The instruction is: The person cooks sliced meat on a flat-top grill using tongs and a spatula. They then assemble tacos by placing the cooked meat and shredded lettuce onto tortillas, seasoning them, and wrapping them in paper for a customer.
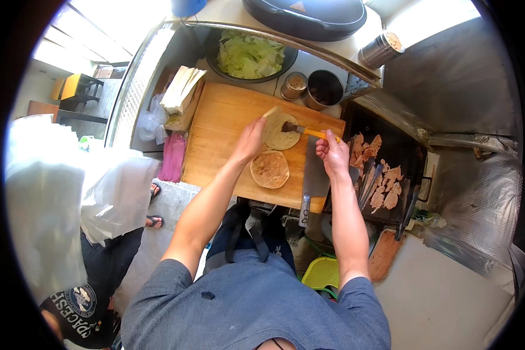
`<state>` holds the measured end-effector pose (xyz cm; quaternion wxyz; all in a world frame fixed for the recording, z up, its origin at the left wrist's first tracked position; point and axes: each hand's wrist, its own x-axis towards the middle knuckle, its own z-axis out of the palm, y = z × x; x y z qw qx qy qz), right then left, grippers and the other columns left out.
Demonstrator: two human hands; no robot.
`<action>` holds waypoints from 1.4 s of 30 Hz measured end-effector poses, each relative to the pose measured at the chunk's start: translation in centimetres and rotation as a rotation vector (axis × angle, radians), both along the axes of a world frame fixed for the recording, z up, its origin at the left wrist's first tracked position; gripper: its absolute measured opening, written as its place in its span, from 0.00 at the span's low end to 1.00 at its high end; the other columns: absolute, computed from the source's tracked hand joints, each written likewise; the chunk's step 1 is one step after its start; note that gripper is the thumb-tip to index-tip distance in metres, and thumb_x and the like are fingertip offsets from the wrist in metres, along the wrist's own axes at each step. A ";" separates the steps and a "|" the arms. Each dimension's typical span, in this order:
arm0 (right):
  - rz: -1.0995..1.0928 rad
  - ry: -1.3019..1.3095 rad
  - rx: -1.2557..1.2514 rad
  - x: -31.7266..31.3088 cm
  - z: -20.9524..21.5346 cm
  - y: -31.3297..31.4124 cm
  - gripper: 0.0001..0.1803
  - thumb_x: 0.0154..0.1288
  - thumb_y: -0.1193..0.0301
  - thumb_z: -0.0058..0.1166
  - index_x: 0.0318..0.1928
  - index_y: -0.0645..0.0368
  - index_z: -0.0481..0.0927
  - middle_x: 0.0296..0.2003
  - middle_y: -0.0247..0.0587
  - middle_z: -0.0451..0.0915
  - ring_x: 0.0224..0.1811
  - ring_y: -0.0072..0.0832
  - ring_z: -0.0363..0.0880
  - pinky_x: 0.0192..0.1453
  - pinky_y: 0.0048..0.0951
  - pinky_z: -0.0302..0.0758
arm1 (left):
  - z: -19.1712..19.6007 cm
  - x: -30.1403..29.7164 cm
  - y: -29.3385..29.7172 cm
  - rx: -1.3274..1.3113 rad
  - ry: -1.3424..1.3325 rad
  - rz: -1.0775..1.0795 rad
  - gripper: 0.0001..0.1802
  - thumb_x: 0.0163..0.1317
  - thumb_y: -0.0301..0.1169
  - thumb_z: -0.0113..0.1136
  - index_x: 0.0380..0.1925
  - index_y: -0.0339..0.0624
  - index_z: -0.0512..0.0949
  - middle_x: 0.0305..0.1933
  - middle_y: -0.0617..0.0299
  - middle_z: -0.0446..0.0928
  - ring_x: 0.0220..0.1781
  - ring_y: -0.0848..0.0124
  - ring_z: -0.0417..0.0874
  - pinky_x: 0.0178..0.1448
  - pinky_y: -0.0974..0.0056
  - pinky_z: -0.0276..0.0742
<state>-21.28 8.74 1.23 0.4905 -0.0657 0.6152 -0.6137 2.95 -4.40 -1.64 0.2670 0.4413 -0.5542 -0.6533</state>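
A round flatbread (280, 139) lies with its pale inner side up on the wooden cutting board (216, 140). My left hand (251, 140) pinches its left edge, where a thin rim of bread stands up by the fingertips. In my right hand (333, 154) is a brush (309, 133) with a yellow handle. Its dark, sauce-coated bristles touch the bread's inner face. Just nearer to me rests a browned round piece of flatbread (270, 170). A wide cleaver (316, 181) lies along the board's right side, partly under my right hand and wrist.
To the right, a dark griddle (361, 125) carries sliced meat (386, 186) and metal tools. Behind the board stand a bowl of chopped leafy greens (251, 55), a shaker (294, 85) and a dark pot (324, 88). Paper bags (182, 88) stand at left; another person (99, 297) is lower left.
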 end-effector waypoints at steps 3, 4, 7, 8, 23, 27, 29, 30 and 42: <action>-0.036 0.153 -0.039 1.9 -0.9 -0.4 0.18 0.80 0.58 0.60 0.53 0.62 0.85 0.29 0.37 0.85 0.25 0.20 0.81 0.29 0.22 0.78 | 0.3 0.7 0.2 0.019 -0.056 -0.011 0.41 0.80 0.55 0.43 0.74 0.26 0.67 0.76 0.42 0.72 0.79 0.55 0.69 0.80 0.58 0.62; 0.024 0.225 -0.020 2.9 -0.4 -0.5 0.18 0.80 0.59 0.60 0.52 0.62 0.85 0.29 0.37 0.85 0.26 0.20 0.82 0.30 0.22 0.78 | 0.4 0.6 0.2 0.023 -0.073 -0.019 0.42 0.80 0.56 0.42 0.74 0.26 0.67 0.76 0.42 0.71 0.79 0.55 0.69 0.79 0.57 0.63; 0.055 0.248 -0.076 4.9 -0.3 -0.1 0.17 0.80 0.60 0.60 0.53 0.64 0.85 0.29 0.38 0.85 0.26 0.20 0.83 0.32 0.23 0.80 | 1.0 0.0 0.7 0.084 -0.010 0.035 0.38 0.80 0.52 0.42 0.74 0.28 0.68 0.73 0.37 0.74 0.78 0.50 0.71 0.79 0.56 0.63; -0.029 0.286 -0.092 4.7 -0.4 -0.1 0.18 0.81 0.61 0.59 0.54 0.65 0.85 0.29 0.37 0.85 0.27 0.20 0.83 0.32 0.23 0.81 | 1.2 -0.1 0.8 0.074 -0.031 0.026 0.38 0.80 0.52 0.41 0.74 0.28 0.68 0.73 0.37 0.74 0.78 0.51 0.71 0.79 0.56 0.63; 0.292 0.647 0.030 10.2 2.2 4.0 0.17 0.81 0.62 0.58 0.55 0.63 0.86 0.28 0.36 0.85 0.27 0.19 0.83 0.33 0.23 0.80 | 1.3 -0.6 1.4 0.005 -0.034 0.024 0.37 0.81 0.51 0.39 0.71 0.27 0.71 0.70 0.35 0.76 0.75 0.49 0.74 0.77 0.56 0.65; 0.035 0.411 0.095 6.4 1.6 3.2 0.16 0.82 0.62 0.56 0.51 0.64 0.85 0.26 0.36 0.83 0.23 0.19 0.79 0.26 0.23 0.77 | 1.2 -0.5 1.5 0.005 -0.079 0.030 0.37 0.81 0.51 0.39 0.70 0.27 0.72 0.70 0.35 0.76 0.75 0.49 0.74 0.77 0.56 0.66; -0.011 0.503 0.095 5.2 2.8 3.4 0.16 0.82 0.62 0.56 0.50 0.63 0.85 0.26 0.35 0.82 0.22 0.19 0.78 0.25 0.22 0.76 | 1.0 -0.3 1.4 0.005 -0.080 0.043 0.37 0.81 0.51 0.40 0.70 0.27 0.72 0.70 0.35 0.76 0.75 0.48 0.74 0.77 0.55 0.66; -0.028 0.565 0.092 4.8 4.5 3.1 0.16 0.82 0.62 0.55 0.50 0.63 0.85 0.25 0.35 0.82 0.22 0.18 0.78 0.25 0.22 0.76 | 1.3 -0.3 1.4 -0.005 -0.072 0.036 0.37 0.81 0.52 0.41 0.71 0.27 0.71 0.70 0.35 0.76 0.75 0.47 0.74 0.77 0.54 0.66; 0.243 0.558 0.239 -7.7 0.7 -11.9 0.15 0.77 0.62 0.60 0.41 0.62 0.84 0.25 0.39 0.84 0.22 0.25 0.81 0.26 0.29 0.75 | 3.5 3.0 13.5 -0.788 -0.562 -0.203 0.35 0.63 0.42 0.69 0.66 0.33 0.75 0.65 0.39 0.75 0.65 0.40 0.76 0.70 0.44 0.73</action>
